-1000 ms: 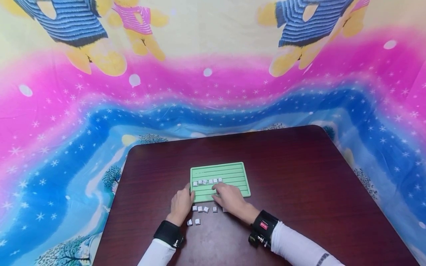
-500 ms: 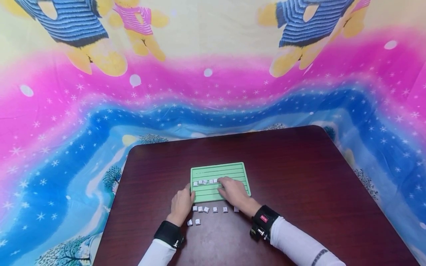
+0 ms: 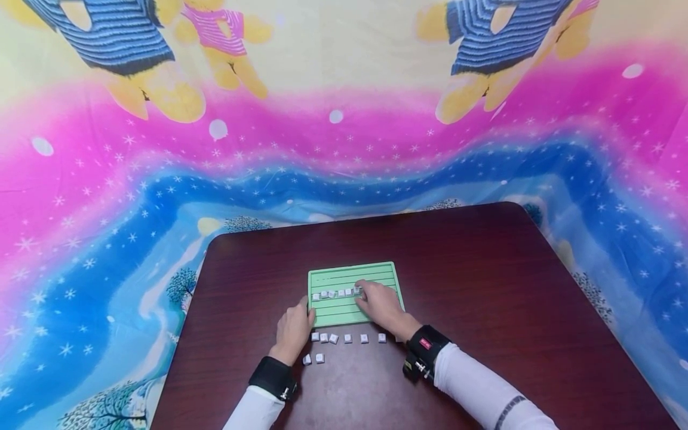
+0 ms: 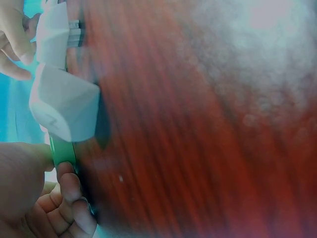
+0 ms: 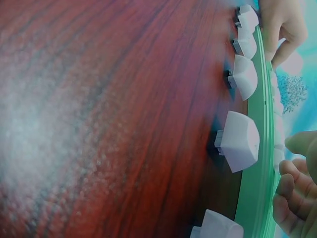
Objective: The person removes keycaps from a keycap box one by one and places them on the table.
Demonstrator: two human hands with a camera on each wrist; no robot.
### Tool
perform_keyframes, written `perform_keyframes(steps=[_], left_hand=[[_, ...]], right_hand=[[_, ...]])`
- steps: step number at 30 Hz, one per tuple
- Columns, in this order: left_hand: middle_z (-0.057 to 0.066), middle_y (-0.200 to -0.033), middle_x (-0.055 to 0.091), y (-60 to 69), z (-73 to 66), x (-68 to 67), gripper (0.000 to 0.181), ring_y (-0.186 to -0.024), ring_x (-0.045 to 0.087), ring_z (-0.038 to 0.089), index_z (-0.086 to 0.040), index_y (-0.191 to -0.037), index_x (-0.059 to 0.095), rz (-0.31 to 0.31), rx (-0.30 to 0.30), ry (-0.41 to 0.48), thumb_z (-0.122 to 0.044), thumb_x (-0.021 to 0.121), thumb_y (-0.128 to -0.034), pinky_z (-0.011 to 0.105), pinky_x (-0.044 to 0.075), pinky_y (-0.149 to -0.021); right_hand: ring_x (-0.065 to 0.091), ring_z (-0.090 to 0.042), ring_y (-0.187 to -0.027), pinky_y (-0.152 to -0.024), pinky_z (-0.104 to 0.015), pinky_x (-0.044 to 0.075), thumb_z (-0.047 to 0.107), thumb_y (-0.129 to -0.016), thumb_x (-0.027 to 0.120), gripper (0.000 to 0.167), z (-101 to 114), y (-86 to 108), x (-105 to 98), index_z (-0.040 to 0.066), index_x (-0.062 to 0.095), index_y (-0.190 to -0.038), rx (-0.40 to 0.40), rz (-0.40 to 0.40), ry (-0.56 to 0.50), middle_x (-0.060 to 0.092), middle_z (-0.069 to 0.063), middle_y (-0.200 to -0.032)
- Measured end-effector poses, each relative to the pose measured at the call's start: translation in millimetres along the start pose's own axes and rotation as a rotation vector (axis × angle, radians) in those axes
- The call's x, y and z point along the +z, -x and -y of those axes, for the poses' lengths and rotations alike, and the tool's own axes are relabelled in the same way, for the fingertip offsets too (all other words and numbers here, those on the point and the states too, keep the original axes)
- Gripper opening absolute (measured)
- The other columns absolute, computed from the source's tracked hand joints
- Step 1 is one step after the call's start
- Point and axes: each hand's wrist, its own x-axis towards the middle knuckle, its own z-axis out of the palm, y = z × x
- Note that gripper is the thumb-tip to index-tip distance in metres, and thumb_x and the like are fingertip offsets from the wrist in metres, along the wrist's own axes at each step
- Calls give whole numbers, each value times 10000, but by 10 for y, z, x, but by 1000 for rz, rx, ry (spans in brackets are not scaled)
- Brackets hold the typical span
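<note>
A green ridged tray (image 3: 333,313) lies on the table, with several white keycaps (image 3: 341,293) in a row across its middle. My left hand (image 3: 292,328) grips the tray's left edge, thumb on top and fingers curled along the side in the left wrist view. Over the tray's right half, my right hand (image 3: 380,304) pinches the keycap (image 3: 357,290) at the row's right end between thumb and index finger. Part of that keycap is hidden by the fingers. In the right wrist view the thumb (image 5: 299,142) and curled fingers (image 5: 290,191) come close together beside the row.
Loose keycaps (image 3: 347,338) stand in a line on the dark wooden table (image 3: 462,269) in front of the tray; two more, one of them a keycap (image 3: 320,358), sit nearer. A patterned cloth (image 3: 344,143) hangs behind the table.
My right hand has moved a little right and away from me along the row to its last keycap, uncovering loose keycaps in front of the tray. The left hand has stayed still.
</note>
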Motion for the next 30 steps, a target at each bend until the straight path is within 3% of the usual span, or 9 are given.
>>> perform_keyframes(steps=[10, 30], left_hand=[[91, -632, 617, 0, -1, -2, 407, -468, 479, 147, -13, -1343, 614, 8, 2, 4, -224, 613, -995, 300, 340, -448], [168, -770, 713, -4, -8, 0, 399, -537, 600, 208, -9, -1314, 630, -4, 5, -11, -228, 633, -981, 341, 401, -463]], right_hand=[[476, -22, -568, -517, -258, 408, 228, -890, 734, 308, -71, -56, 39, 133, 713, -1183, 21, -4, 4, 551, 131, -640], [467, -28, -549, -510, -246, 393, 277, -924, 715, 270, -74, -135, 33, 145, 737, -1159, 57, 65, 4, 532, 126, -610]])
